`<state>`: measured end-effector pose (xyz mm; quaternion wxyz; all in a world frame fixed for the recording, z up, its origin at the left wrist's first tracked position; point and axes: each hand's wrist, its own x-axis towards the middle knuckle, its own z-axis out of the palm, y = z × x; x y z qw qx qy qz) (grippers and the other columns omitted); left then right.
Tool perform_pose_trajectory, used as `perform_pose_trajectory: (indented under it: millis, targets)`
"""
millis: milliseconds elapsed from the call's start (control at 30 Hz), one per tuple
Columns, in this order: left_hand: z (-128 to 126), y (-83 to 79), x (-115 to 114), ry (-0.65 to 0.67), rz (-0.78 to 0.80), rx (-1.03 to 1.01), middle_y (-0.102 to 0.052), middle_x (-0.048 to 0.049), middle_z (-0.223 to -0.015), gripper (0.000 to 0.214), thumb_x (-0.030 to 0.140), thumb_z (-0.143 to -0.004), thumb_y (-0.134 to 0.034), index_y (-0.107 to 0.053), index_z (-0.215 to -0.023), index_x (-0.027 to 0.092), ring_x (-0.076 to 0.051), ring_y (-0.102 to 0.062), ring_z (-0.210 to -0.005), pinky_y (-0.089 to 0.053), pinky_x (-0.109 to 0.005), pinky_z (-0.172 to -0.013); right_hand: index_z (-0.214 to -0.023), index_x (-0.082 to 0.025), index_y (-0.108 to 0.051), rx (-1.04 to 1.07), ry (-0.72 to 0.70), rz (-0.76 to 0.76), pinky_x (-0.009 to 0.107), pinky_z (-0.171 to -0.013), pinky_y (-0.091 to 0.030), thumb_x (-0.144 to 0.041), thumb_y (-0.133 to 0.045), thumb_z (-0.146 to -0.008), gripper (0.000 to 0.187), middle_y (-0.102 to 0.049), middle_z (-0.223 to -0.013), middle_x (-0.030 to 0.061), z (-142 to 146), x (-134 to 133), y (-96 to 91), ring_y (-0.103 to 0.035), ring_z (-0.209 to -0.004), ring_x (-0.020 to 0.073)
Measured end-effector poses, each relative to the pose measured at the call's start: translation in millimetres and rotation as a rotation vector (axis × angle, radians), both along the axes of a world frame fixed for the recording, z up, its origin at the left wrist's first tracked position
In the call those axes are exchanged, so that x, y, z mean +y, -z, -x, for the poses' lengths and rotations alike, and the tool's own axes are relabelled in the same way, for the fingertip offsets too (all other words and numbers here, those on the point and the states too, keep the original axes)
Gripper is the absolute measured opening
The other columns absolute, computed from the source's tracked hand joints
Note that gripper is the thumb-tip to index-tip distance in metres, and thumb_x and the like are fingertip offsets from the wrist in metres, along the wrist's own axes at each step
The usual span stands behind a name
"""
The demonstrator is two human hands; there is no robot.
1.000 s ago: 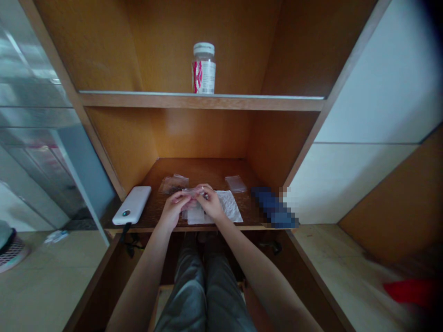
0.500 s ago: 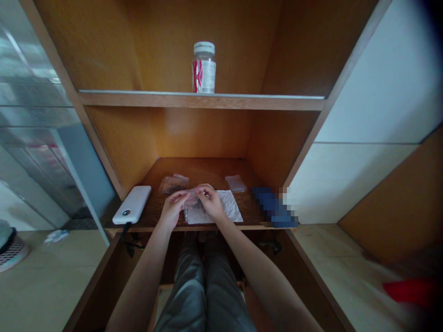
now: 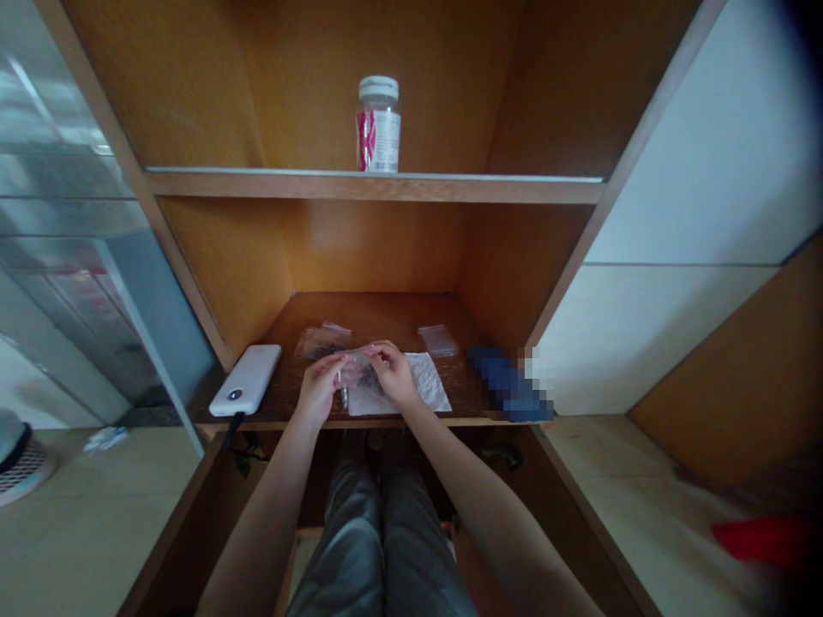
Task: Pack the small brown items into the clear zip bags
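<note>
My left hand (image 3: 320, 385) and my right hand (image 3: 394, 375) meet over the front of a dark wooden shelf (image 3: 373, 317). Between their pinched fingers they hold a small clear plastic bag (image 3: 357, 366) with something dark inside. The bag hangs just above a white paper sheet (image 3: 424, 381) that lies on the shelf under my right hand. Behind my left hand lies another clear bag with dark contents (image 3: 318, 341). An empty-looking small clear bag (image 3: 438, 340) lies behind and to the right.
A white power bank (image 3: 246, 380) with a cable rests at the shelf's left front corner. A blurred blue object (image 3: 507, 381) lies at the right front. A white-lidded jar (image 3: 378, 125) stands on the upper shelf. My knees are under the shelf.
My hands have drawn slightly apart and the clear bag is now stretched between them, lifted a little off the white sheet. Nothing else has moved.
</note>
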<state>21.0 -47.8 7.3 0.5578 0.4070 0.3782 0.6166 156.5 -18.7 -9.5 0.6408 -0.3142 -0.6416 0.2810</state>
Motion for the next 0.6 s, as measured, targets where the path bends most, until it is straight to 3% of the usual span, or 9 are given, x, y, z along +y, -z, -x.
perform_pose_trajectory:
  millis: [600]
  targets:
    - [-2.4,-4.4,-4.0,-0.016,0.01,0.014,-0.067,-0.0041,-0.068,0.024,0.026,-0.054,-0.073,-0.064,-0.072,0.012,-0.016,-0.062,-0.059,-0.049,-0.027,-0.053,-0.073,-0.02,-0.063,0.006,-0.03,-0.001,0.026,-0.067,-0.044,-0.026,-0.052,-0.077,0.013,-0.059,-0.084,0.0035,0.9,-2.5,-0.8,-0.056,-0.08,0.0139]
